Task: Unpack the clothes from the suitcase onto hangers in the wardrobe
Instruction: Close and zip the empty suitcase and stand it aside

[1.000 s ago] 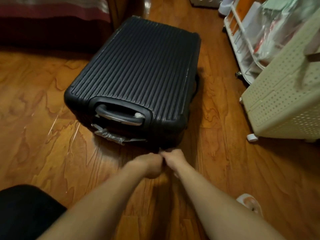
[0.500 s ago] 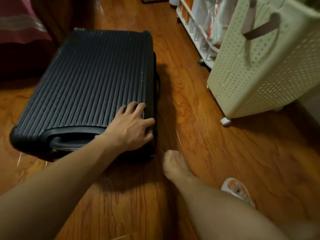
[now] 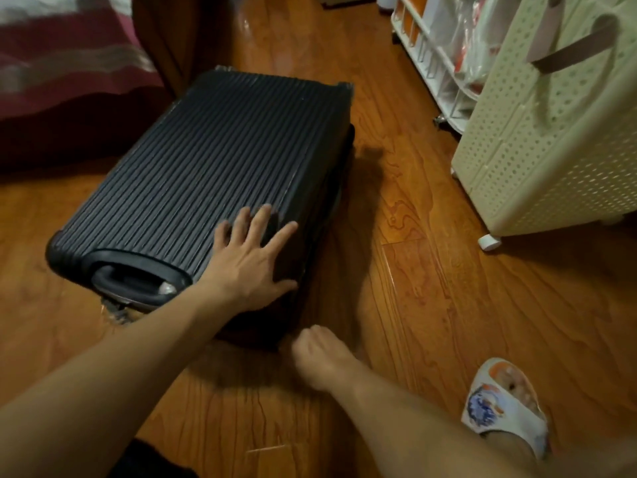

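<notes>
A black ribbed hard-shell suitcase (image 3: 213,167) lies flat and closed on the wooden floor, with its carry handle (image 3: 131,288) facing me. My left hand (image 3: 251,267) presses flat on the lid near the near right corner, fingers spread. My right hand (image 3: 320,353) is down at that corner by the floor. Its fingers are curled tight at the zip line, pinching the zipper pull, which the fingers hide. No clothes, hangers or wardrobe are in view.
A cream perforated laundry basket (image 3: 551,150) on small feet stands to the right, with a white wire rack (image 3: 437,63) behind it. A bed with a red striped cover (image 3: 69,63) is at the back left. My slippered foot (image 3: 503,401) is at the lower right.
A second ago both hands pinched together at the suitcase's near edge. My left hand has since moved up and lies flat on the lid. My right hand stays low at the corner.
</notes>
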A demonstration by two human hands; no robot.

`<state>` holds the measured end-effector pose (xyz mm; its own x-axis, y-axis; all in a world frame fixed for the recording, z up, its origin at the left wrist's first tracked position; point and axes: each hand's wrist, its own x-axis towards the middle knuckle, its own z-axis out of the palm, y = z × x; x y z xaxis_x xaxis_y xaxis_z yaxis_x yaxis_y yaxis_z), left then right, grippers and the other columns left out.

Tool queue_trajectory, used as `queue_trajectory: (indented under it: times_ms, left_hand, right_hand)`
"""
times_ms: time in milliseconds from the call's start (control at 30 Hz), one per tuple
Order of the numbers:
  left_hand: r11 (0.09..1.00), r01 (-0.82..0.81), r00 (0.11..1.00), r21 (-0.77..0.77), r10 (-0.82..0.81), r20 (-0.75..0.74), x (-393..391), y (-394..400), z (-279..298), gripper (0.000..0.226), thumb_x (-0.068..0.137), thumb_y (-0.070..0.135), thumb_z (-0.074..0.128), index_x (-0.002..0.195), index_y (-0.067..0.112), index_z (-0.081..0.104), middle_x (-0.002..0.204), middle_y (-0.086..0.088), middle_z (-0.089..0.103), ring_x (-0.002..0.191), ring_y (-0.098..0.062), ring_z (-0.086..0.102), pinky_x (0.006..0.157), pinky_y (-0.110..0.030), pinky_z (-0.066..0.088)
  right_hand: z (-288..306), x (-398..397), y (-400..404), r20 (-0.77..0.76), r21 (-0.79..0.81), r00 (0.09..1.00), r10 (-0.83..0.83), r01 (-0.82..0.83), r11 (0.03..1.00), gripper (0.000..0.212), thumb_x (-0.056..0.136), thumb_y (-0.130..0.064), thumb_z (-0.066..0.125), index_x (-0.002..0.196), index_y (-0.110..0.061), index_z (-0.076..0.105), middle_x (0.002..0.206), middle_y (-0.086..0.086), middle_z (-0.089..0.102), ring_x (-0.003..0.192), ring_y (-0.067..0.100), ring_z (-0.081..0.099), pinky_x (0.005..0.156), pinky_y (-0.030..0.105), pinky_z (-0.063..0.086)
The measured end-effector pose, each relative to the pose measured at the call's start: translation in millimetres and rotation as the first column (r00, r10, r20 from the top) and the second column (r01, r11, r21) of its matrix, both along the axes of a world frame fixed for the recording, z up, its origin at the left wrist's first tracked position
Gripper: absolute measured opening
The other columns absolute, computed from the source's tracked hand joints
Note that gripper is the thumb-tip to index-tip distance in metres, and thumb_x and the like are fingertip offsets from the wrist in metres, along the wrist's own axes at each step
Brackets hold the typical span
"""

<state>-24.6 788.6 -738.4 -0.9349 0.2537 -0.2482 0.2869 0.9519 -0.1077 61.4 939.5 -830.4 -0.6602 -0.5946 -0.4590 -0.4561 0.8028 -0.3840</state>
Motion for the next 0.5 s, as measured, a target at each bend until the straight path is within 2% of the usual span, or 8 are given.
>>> queue_trajectory:
  times_ms: [33, 100, 300, 400, 500]
  left_hand:
    - [0.997, -0.077, 0.995, -0.004, 0.077, 0.058, 9.1, -4.6, -6.6, 0.1, 0.083, 0.078, 0.05, 0.152, 0.051, -0.017, 0.165, -0.005, -0.023, 0.152, -0.041, -0.017, 0.12, -0.066, 0.001]
    - [0.99, -0.139, 0.986, 0.024, 0.136, 0.095, 26.1, -12.3, -14.9, 0.106, 0.086, 0.072, 0.052, 0.147, 0.049, -0.032, 0.164, -0.002, -0.029, 0.151, -0.04, -0.021, 0.119, -0.068, -0.001]
    - [0.978, -0.18, 0.984, 0.109, 0.178, 0.023, 35.6, -31.7, -10.9, 0.109, 0.086, 0.068, 0.057, 0.16, 0.026, -0.012, 0.169, 0.002, -0.009, 0.155, -0.031, -0.007, 0.124, -0.058, 0.007]
    - [0.979, -0.169, 0.986, 0.116, 0.17, 0.003, 36.1, -41.4, -7.6, 0.105, 0.086, 0.071, 0.054, 0.16, 0.031, -0.009, 0.168, 0.001, -0.004, 0.155, -0.031, -0.003, 0.124, -0.058, 0.009]
    - [0.988, -0.131, 0.991, 0.087, 0.133, -0.017, 43.4, -60.1, -8.1, 0.104, 0.083, 0.076, 0.05, 0.159, 0.037, -0.009, 0.168, -0.002, -0.003, 0.154, -0.034, -0.002, 0.122, -0.06, 0.011]
  right_hand:
    - [-1.7, -1.4, 0.1, 0.02, -0.005, 1.0, -0.016, 0.016, 1.0, 0.02, 0.098, -0.006, 0.046, 0.102, -0.003, 0.066, 0.096, 0.013, 0.063, 0.094, 0.029, 0.062, 0.077, 0.034, 0.045]
    - [-8.0, -6.8, 1.1, 0.054, -0.008, 0.995, -0.084, 0.084, 0.996, 0.024, 0.098, -0.007, 0.045, 0.101, -0.002, 0.069, 0.098, 0.013, 0.065, 0.096, 0.029, 0.064, 0.076, 0.032, 0.046]
    - [-9.4, -12.0, -13.5, -0.022, -0.023, 0.998, -0.066, 0.065, 0.998, 0.021, 0.097, -0.013, 0.051, 0.109, -0.006, 0.067, 0.112, 0.01, 0.063, 0.101, 0.027, 0.062, 0.082, 0.034, 0.049]
    - [-9.8, -3.9, -19.0, -0.028, -0.031, 0.995, -0.098, 0.097, 0.995, 0.02, 0.096, -0.019, 0.055, 0.108, -0.008, 0.067, 0.105, 0.007, 0.062, 0.095, 0.022, 0.062, 0.08, 0.031, 0.05]
    - [-5.3, 21.4, -41.2, 0.042, -0.059, 0.993, -0.111, 0.114, 0.992, 0.017, 0.099, -0.019, 0.052, 0.103, -0.011, 0.067, 0.098, 0.003, 0.062, 0.09, 0.017, 0.064, 0.077, 0.027, 0.054]
